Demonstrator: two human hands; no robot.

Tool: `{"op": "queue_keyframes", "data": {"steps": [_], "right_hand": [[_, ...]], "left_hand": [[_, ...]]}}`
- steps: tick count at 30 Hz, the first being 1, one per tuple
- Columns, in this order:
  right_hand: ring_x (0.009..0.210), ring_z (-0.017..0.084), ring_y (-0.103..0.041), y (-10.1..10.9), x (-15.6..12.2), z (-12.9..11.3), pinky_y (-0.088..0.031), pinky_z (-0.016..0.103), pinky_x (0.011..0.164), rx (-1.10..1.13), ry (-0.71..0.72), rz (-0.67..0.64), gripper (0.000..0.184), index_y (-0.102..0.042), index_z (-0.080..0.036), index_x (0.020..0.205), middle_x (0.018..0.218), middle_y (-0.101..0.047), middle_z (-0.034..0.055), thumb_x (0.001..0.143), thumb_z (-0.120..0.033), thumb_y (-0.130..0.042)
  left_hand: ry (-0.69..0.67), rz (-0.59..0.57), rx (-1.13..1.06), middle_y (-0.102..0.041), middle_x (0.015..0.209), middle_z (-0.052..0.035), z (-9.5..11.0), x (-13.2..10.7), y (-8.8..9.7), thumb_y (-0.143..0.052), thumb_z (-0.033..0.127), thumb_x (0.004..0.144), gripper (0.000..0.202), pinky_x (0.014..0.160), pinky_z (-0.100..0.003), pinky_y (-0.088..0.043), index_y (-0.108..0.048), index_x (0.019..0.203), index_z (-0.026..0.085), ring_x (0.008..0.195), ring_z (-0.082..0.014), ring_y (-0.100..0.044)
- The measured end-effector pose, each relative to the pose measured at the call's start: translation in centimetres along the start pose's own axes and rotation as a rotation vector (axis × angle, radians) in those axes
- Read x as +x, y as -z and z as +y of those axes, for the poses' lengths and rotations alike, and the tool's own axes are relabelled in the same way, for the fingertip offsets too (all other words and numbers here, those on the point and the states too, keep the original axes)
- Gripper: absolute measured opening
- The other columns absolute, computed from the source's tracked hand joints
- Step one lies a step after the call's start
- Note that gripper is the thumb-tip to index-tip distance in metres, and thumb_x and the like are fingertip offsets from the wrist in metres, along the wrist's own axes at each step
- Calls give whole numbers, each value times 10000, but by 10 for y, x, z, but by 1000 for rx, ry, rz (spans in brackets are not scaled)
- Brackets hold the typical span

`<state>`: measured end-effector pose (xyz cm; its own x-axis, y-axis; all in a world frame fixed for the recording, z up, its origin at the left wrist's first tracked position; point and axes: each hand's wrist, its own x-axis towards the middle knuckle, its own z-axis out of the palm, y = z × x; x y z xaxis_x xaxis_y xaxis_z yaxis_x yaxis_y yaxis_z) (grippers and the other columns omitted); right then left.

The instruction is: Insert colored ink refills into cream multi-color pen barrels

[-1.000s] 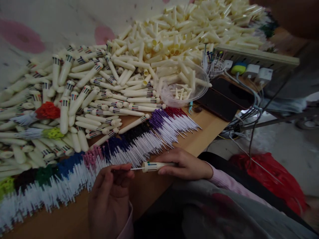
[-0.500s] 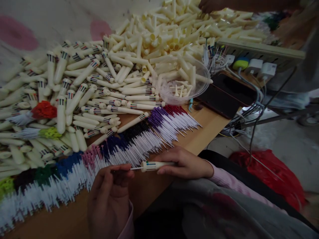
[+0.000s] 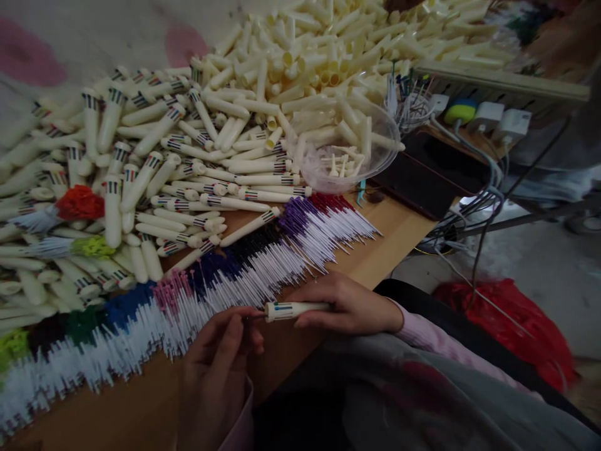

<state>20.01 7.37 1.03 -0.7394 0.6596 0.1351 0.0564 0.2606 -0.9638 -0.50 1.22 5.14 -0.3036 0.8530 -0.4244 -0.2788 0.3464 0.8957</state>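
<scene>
My right hand point(image 3: 347, 304) is closed round a cream pen barrel point(image 3: 293, 309) with coloured marks, held level over the table's front edge. My left hand point(image 3: 220, 366) pinches a thin refill against the barrel's open left end; only a short bit of the refill shows. Just behind both hands lies a long row of white refills point(image 3: 225, 282) with coloured tops: purple, dark red, black, blue, pink, green.
Assembled striped pens point(image 3: 188, 181) cover the table's left. A heap of cream barrels point(image 3: 319, 69) fills the back. A clear bowl point(image 3: 370, 163) holds small cream parts. A dark phone point(image 3: 422, 181), chargers point(image 3: 488, 116) and cables lie right. A red bag point(image 3: 516, 326) is on the floor.
The refill has gone further into the barrel, and my left hand has closed up against the barrel's end. The view has shifted slightly; another person's arm at the top right is gone from sight.
</scene>
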Motion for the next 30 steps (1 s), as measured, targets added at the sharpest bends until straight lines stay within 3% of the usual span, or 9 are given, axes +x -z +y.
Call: {"op": "queue_keyframes", "data": {"steps": [4,12,19,23,30], "right_hand": [[844,164,-682,0,1,-1,-487,233,737,7,-3,-12,340,-676,-81,1168,974,-747,114,980,-349,-583],[857,164,-684,0,0,-1,-493,243,747,11,-6,-13,319,-676,-105,1165,987,-746,109,972,-347,-597],[846,159,-677,1,2,-2,-489,235,748,29,-16,-41,290,-687,-94,1151,999,-750,104,964,-304,-613],[858,154,-673,1,1,-2,-488,232,761,16,-24,-44,282,-685,-112,1156,1003,-747,93,964,-306,-615],[839,150,-671,-1,1,-1,-486,229,748,-6,-11,-21,278,-687,-116,1147,978,-749,87,969,-312,-605]], "left_hand": [[13,-9,20,-759,714,-19,4,4,2,-934,351,555,305,527,-123,-541,-776,766,197,525,-78,-641],[74,-2,207,-755,705,3,8,7,-2,-927,354,547,402,532,-122,-543,-727,845,172,534,-91,-677],[94,-3,303,-745,630,13,15,9,0,-920,376,542,548,535,-206,-580,-637,967,178,514,-135,-685],[66,11,319,-751,635,11,12,9,-1,-912,378,544,558,469,-205,-549,-608,975,196,543,-172,-708],[-37,70,387,-777,688,-4,11,7,-8,-883,357,563,488,561,-232,-587,-615,947,221,671,-203,-752]]}}
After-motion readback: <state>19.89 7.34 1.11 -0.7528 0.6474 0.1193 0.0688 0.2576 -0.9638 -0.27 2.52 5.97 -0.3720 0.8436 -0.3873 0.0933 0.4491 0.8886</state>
